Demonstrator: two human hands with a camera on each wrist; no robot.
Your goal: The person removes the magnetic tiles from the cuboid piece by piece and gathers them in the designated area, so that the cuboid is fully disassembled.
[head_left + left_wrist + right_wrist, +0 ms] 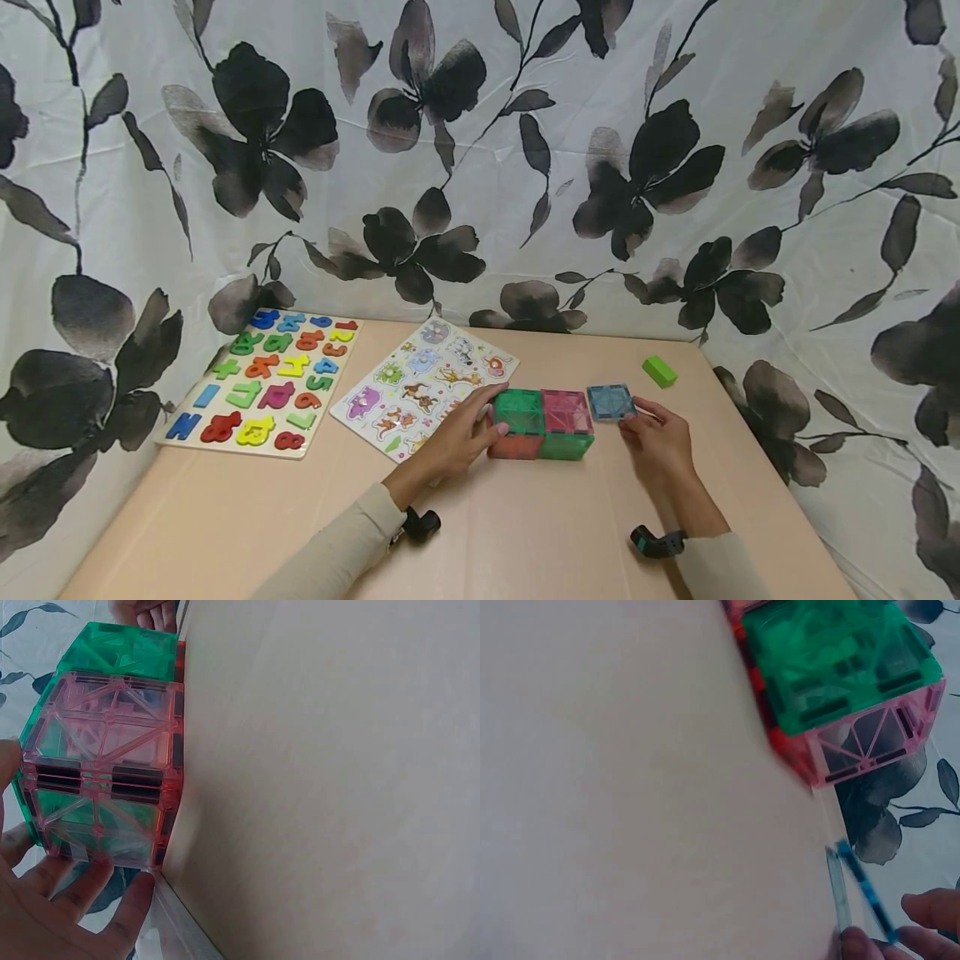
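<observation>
Tile block [542, 425] stands between the middle of the table [540, 533] and its far edge, a little right of centre, with see-through squares joined into two boxes side by side. That much of the building looks done: green and pink squares close the top, and orange and green ones fill the front; I cannot tell whether every hidden side is filled. The left hand [468, 429] holds the block's left end, thumb toward the front and fingers spread against it. What visibly remains apart is a blue tile [611, 402], pinched by the right hand [662, 437] just beyond the block's right end; the right wrist view shows two thin edges there, so it may be a pair. Farther out, a green brick [659, 372] lies near the table's far right corner, away from both hands. Left of the block lies a picture board [390, 397], and nearer the table's left edge a letter board [279, 423].
</observation>
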